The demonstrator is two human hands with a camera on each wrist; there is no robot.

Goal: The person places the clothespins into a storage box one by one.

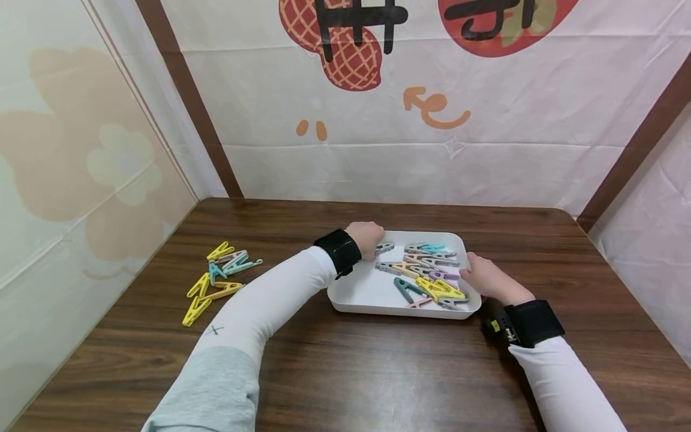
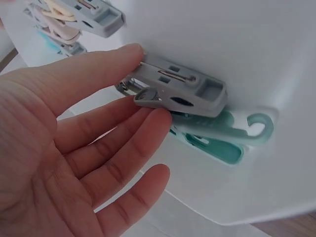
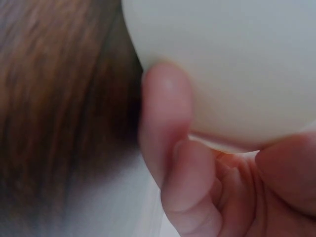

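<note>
A white tray [image 1: 356, 291] of assorted clothespins sits on the table. My left hand [image 1: 365, 238] is at its far left corner. In the left wrist view, the thumb and fingertips pinch the end of a grey clothespin [image 2: 182, 89]. Beneath it lies a teal clothespin [image 2: 222, 148] with a hooked end. My right hand [image 1: 496, 279] grips the tray's right edge, fingers curled against the white wall [image 3: 237, 94] in the right wrist view. Yellow clothespins [image 1: 439, 289] lie toward the tray's near right, and a purple clothespin [image 1: 444, 276] is just behind them.
Left of the tray, on the brown wooden table [image 1: 378, 372], lies a loose group of several clothespins, among them a yellow one [image 1: 196, 311], an orange-tan one [image 1: 224, 291] and a blue one [image 1: 216, 271]. A printed cloth [image 1: 378, 174] hangs behind the table.
</note>
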